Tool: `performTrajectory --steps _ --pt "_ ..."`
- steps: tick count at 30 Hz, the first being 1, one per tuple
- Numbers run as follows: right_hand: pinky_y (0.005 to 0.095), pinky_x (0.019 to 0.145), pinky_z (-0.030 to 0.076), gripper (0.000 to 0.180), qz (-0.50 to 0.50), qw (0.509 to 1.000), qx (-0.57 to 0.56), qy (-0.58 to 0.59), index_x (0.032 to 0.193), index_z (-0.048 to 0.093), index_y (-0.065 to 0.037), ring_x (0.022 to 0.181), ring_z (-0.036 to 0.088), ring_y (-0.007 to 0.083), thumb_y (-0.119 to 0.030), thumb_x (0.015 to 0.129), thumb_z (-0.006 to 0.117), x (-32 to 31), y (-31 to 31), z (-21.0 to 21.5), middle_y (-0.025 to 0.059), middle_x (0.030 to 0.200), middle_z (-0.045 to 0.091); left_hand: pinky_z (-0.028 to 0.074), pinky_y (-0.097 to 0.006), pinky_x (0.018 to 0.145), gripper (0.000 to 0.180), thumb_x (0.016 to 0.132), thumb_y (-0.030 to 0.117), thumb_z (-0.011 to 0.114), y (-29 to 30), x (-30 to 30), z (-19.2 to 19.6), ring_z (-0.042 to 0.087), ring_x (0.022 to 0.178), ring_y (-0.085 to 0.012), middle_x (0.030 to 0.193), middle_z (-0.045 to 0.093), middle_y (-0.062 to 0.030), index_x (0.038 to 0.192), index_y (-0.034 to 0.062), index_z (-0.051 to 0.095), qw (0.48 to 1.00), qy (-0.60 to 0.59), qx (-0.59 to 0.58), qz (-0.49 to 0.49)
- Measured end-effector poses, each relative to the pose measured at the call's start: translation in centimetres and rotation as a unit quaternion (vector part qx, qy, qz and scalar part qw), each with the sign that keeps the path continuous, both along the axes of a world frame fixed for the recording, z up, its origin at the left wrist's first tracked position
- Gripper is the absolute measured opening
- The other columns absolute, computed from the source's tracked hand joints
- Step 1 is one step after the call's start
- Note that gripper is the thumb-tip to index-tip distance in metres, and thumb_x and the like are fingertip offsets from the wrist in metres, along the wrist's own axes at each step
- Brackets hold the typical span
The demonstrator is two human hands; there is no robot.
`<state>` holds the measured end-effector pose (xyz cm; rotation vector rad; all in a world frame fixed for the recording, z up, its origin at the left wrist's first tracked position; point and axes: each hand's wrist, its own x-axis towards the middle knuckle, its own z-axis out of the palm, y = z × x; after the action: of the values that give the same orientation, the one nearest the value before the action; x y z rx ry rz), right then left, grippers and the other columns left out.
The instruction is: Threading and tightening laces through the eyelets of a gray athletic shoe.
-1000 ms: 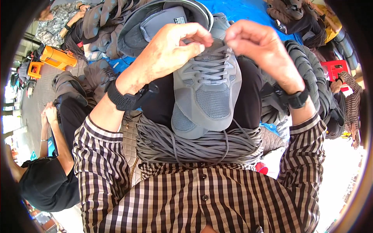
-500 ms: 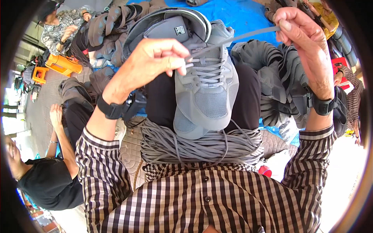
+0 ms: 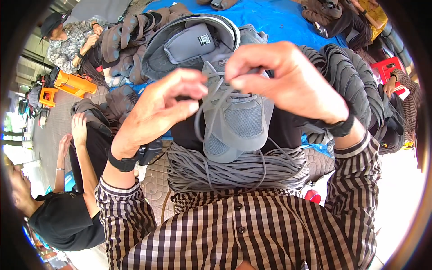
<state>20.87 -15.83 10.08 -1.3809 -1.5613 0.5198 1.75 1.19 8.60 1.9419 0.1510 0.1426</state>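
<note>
Grey mesh shoe [image 3: 245,119]: at one o'clock my right hand [image 3: 283,78] pinched its grey fabric lace [image 3: 198,122], at nine my left hand [image 3: 157,112] hung finger-parted, slack wanting untwisted guiding.

The person's lap [image 3: 286,123] bears grey shoes [image 3: 245,119] and, nearer, bundled grey laces [image 3: 234,168]. Far off, a blue sheet [image 3: 279,22] bears brownish shoe parts [image 3: 221,4].
</note>
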Motion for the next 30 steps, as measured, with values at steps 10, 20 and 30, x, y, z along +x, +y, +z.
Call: performTrajectory --steps 10,20,30 --pt "0.0322 0.051 0.043 0.003 -0.091 0.99 0.051 -0.094 0.078 0.059 -0.001 0.054 0.058 0.0191 -0.003 0.08 0.06 0.0 2.0 -0.9 0.0092 0.06 0.059 0.047 -0.02 0.051 0.021 0.094 0.017 0.058 -0.9 4.4 0.8 0.063 0.068 -0.0103 0.079 0.065 -0.0054 0.108 0.001 0.06 0.983 -0.019 -0.181 0.01" --pt "0.0226 0.06 0.043 0.012 -0.033 0.991 0.035 0.127 0.093 0.064 0.0 0.068 0.052 0.0038 -0.011 0.091 0.061 2.7 2.7 -2.6 -0.0008 0.072 0.061 0.033 -0.017 0.043 0.017 0.092 0.018 0.064 -0.1 4.4 0.2 0.047 0.05 -0.0017 0.062 0.055 0.0029 0.091 0.0009 0.066 0.993 0.052 -0.1 0.025" --pt "0.0316 0.069 0.044 0.034 -0.063 0.963 -0.069 -0.251 0.099 0.062 0.001 0.075 0.056 0.0215 -0.033 0.096 0.055 7.9 5.6 -7.6 0.0117 0.078 0.059 0.047 -0.021 0.071 0.021 0.089 0.016 0.064 0.9 6.9 -3.0 0.058 0.079 -0.0047 0.084 0.065 -0.0007 0.096 -0.0032 0.066 0.997 -0.036 0.047 0.056"
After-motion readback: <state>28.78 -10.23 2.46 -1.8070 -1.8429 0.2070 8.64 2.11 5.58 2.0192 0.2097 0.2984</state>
